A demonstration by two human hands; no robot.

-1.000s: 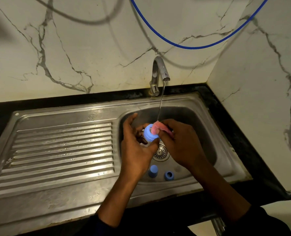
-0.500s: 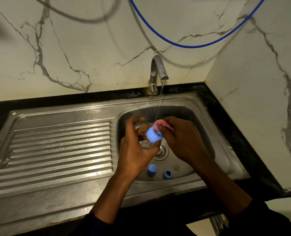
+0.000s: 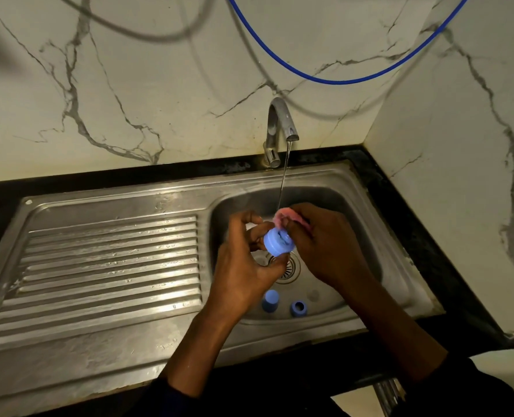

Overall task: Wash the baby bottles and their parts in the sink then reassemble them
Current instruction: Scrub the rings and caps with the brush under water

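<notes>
two hands at work over the basin of a steel sink (image 3: 370, 212). the left hand (image 3: 243, 266) grips a blue bottle ring (image 3: 278, 242) between curled fingers and thumb, its open side tilted up and toward the camera. the right hand (image 3: 328, 245) pinches a pink sponge (image 3: 288, 216) against the far rim of the ring, so that the two hands meet at the ring above the drain (image 3: 288, 267). a thin stream of water (image 3: 283, 179) falls from the tap (image 3: 278, 127) onto the sponge. on the basin floor, near the front wall, stand a blue cap (image 3: 270, 300) and, just beside it to the right, a second blue ring (image 3: 298, 308) with its opening upward; the two are apart from each other. the ribbed drainboard (image 3: 108, 266) lies to the left of the basin. a blue hose (image 3: 340, 81) sags across the marble wall (image 3: 159, 85) behind the tap.
</notes>
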